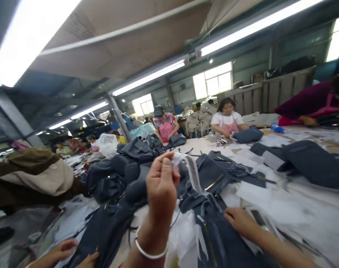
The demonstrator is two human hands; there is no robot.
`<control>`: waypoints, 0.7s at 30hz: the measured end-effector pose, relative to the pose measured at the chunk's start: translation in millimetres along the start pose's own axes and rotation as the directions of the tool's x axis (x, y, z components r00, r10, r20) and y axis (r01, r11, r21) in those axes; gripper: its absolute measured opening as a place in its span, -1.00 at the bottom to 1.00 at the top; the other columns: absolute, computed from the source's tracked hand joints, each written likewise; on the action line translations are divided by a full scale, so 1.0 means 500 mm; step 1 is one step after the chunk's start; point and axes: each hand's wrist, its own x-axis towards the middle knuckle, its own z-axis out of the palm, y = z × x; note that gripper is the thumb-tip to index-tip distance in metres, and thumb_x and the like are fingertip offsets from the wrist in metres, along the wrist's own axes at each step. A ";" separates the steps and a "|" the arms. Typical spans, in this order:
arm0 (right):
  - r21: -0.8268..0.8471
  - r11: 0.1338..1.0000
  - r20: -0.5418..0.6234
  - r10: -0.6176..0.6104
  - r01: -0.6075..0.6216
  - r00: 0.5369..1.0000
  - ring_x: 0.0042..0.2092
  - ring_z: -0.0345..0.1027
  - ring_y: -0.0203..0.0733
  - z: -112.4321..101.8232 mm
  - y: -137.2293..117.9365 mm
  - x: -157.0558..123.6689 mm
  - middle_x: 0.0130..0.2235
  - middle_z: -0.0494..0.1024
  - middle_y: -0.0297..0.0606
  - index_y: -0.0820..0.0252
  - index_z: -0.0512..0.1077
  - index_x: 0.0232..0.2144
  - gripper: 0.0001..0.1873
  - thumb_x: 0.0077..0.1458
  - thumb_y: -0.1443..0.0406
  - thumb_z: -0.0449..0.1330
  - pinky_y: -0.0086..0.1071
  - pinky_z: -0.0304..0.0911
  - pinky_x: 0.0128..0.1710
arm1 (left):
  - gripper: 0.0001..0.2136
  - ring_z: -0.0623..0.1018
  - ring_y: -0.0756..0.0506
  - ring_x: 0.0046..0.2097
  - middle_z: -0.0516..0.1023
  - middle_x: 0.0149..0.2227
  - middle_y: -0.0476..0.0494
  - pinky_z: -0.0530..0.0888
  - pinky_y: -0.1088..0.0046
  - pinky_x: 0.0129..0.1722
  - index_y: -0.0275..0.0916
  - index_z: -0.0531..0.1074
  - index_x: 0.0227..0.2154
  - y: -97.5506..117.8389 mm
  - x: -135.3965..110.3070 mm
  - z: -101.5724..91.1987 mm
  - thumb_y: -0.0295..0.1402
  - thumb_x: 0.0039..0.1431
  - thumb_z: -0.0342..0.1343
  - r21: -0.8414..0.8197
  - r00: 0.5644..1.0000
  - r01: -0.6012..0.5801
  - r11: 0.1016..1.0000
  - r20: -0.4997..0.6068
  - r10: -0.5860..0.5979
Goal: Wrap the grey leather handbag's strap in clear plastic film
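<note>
My left hand, with a silver bangle on its wrist, is raised over the table and pinches the top of a clear plastic strip. The strip hangs down to a dark blue bag with gold zips that lies in front of me. My right hand rests on this bag with its fingers curled together, pressing the fabric beside the plastic.
Several more dark blue bags and white wrapping sheets cover the long table. Another person's hands touch a bag at the lower left. Workers in pink aprons stand across the table. A brown and beige bundle lies at the left.
</note>
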 end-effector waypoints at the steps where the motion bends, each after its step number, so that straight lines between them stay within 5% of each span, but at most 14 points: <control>1: 0.069 0.997 0.024 -0.032 0.030 0.999 -0.17 0.50 0.05 0.021 0.004 -0.010 -0.30 0.64 -0.06 0.20 0.61 -0.37 -0.68 0.15 0.20 0.08 -0.24 0.25 -0.13 | -0.64 0.33 0.07 -0.54 0.36 -0.56 0.03 0.28 0.62 -0.57 -0.26 0.47 -0.13 -0.032 -0.004 0.019 -0.06 0.21 0.13 0.027 0.998 0.021 0.999 0.060 -0.022; 4: 0.232 0.972 0.050 0.011 -0.022 0.999 -0.07 0.47 0.13 0.095 -0.005 -0.046 -0.16 0.62 -0.02 0.20 0.57 -0.10 -0.52 0.00 0.05 0.21 -0.19 0.26 -0.04 | -0.60 0.41 0.01 -0.46 0.47 -0.49 -0.07 0.39 0.49 -0.41 -0.28 0.46 -0.08 -0.137 -0.011 0.091 -0.04 0.29 0.00 0.132 0.967 -0.052 0.990 0.255 0.017; 7: 0.409 0.903 0.147 0.076 -0.130 0.986 -0.33 0.46 -0.04 0.151 -0.045 -0.079 -0.41 0.57 -0.22 0.25 0.45 0.08 -0.32 -0.15 0.19 0.27 -0.27 0.30 -0.28 | -0.61 0.48 -0.08 -0.37 0.56 -0.39 -0.19 0.45 0.35 -0.25 -0.27 0.44 -0.02 -0.247 -0.022 0.152 -0.10 0.34 -0.10 0.292 0.896 -0.067 0.954 0.437 -0.071; 10: 0.586 0.789 0.219 0.067 -0.186 0.973 -0.53 0.29 -0.22 0.166 -0.082 -0.101 -0.60 0.35 -0.47 0.32 0.36 0.14 -0.22 -0.25 0.31 0.21 -0.40 0.16 -0.49 | -0.59 0.54 -0.23 -0.12 0.59 -0.17 -0.35 0.43 0.17 -0.02 -0.26 0.42 0.05 -0.340 -0.050 0.155 -0.16 0.20 0.10 0.598 0.701 -0.120 0.792 0.616 -0.359; 12: 0.675 0.724 0.168 0.040 -0.145 0.985 -0.54 0.25 -0.27 0.155 -0.087 -0.112 -0.62 0.30 -0.50 0.28 0.41 0.06 -0.29 -0.27 0.33 0.20 -0.44 0.13 -0.52 | -0.42 0.48 -0.35 0.05 0.51 0.03 -0.45 0.37 0.06 0.10 -0.28 0.33 0.16 -0.377 -0.085 0.117 -0.22 0.06 0.22 0.739 0.604 -0.218 0.637 0.615 -0.507; 13: 0.708 0.695 0.142 0.030 -0.122 0.989 -0.54 0.25 -0.28 0.145 -0.084 -0.117 -0.61 0.31 -0.49 0.26 0.44 0.00 -0.35 -0.27 0.33 0.19 -0.44 0.13 -0.52 | -0.35 0.44 -0.38 0.11 0.45 0.10 -0.48 0.33 0.02 0.15 -0.29 0.28 0.21 -0.387 -0.107 0.090 -0.24 0.04 0.23 0.769 0.611 -0.245 0.591 0.595 -0.522; 15: 0.760 0.635 0.149 0.039 -0.139 0.988 -0.57 0.24 -0.29 0.118 -0.073 -0.126 -0.60 0.31 -0.47 0.22 0.46 -0.08 -0.44 -0.25 0.30 0.20 -0.45 0.10 -0.58 | -0.38 0.37 -0.36 0.20 0.38 0.17 -0.47 0.27 0.06 0.23 -0.30 0.24 0.24 -0.392 -0.159 0.027 -0.25 0.11 0.14 0.778 0.704 -0.230 0.584 0.548 -0.452; 17: 0.814 0.553 0.172 0.064 -0.179 0.983 -0.59 0.23 -0.30 0.087 -0.068 -0.132 -0.60 0.32 -0.47 0.22 0.44 -0.09 -0.46 -0.22 0.25 0.24 -0.47 0.06 -0.65 | -0.48 0.38 -0.29 0.20 0.41 0.15 -0.41 0.29 0.17 0.24 -0.26 0.32 0.19 -0.377 -0.220 -0.036 -0.22 0.18 0.07 0.767 0.813 -0.103 0.633 0.432 -0.391; 18: 0.843 0.502 0.174 0.082 -0.191 0.981 -0.60 0.24 -0.31 0.072 -0.072 -0.132 -0.59 0.33 -0.48 0.22 0.41 -0.08 -0.45 -0.21 0.23 0.26 -0.49 0.06 -0.67 | -0.51 0.41 -0.27 0.17 0.44 0.12 -0.39 0.35 0.18 0.19 -0.24 0.33 0.17 -0.363 -0.251 -0.064 -0.20 0.19 0.06 0.762 0.831 0.013 0.648 0.352 -0.431; 21: 0.917 0.344 0.160 0.146 -0.202 0.976 -0.59 0.25 -0.36 0.030 -0.099 -0.118 -0.55 0.38 -0.47 0.24 0.38 -0.08 -0.48 -0.16 0.26 0.31 -0.54 0.09 -0.66 | -0.55 0.51 -0.27 0.05 0.50 0.05 -0.30 0.48 0.11 0.00 -0.11 0.35 0.14 -0.298 -0.327 -0.135 -0.15 0.21 0.12 0.728 0.718 0.303 0.615 0.250 -0.649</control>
